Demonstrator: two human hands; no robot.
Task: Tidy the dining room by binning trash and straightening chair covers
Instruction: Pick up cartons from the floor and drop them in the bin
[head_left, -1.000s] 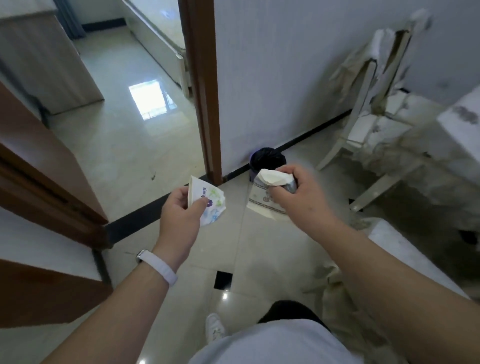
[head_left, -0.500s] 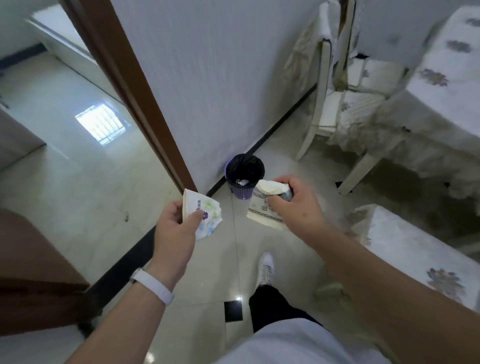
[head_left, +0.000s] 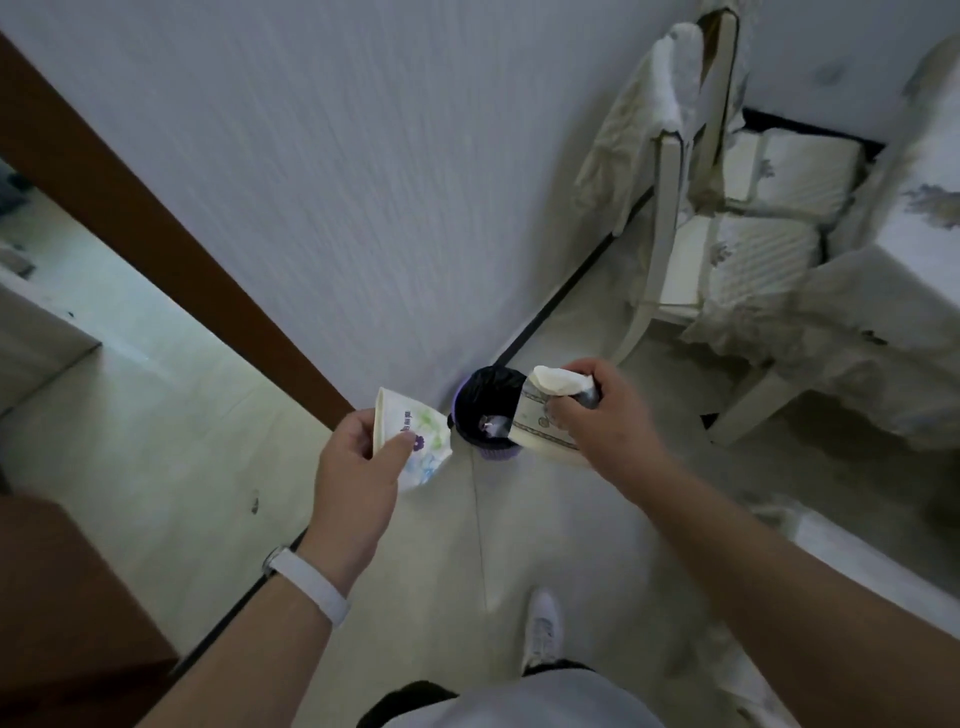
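A small purple bin (head_left: 488, 453) with a black liner stands on the floor against the white wall, some trash inside it. My left hand (head_left: 358, 462) pinches a crumpled white wrapper (head_left: 415, 436) with green and purple print, just left of the bin. My right hand (head_left: 602, 415) grips a wad of trash (head_left: 545, 410): a white tissue, a printed paper and something grey, held over the bin's right rim. A white chair (head_left: 670, 218) with a rumpled cream cover (head_left: 618, 140) stands at the right against the wall.
A brown door frame (head_left: 156, 244) runs diagonally at the left, with another room's tiled floor beyond. A table draped in a cream cloth (head_left: 883, 332) fills the right side. A second covered seat (head_left: 852, 561) is at my lower right. My white shoe (head_left: 543, 629) is on the tiles.
I have stepped closer to the bin, which now sits between my two hands. Both hands keep the same hold on their trash, the right now over the bin's rim.
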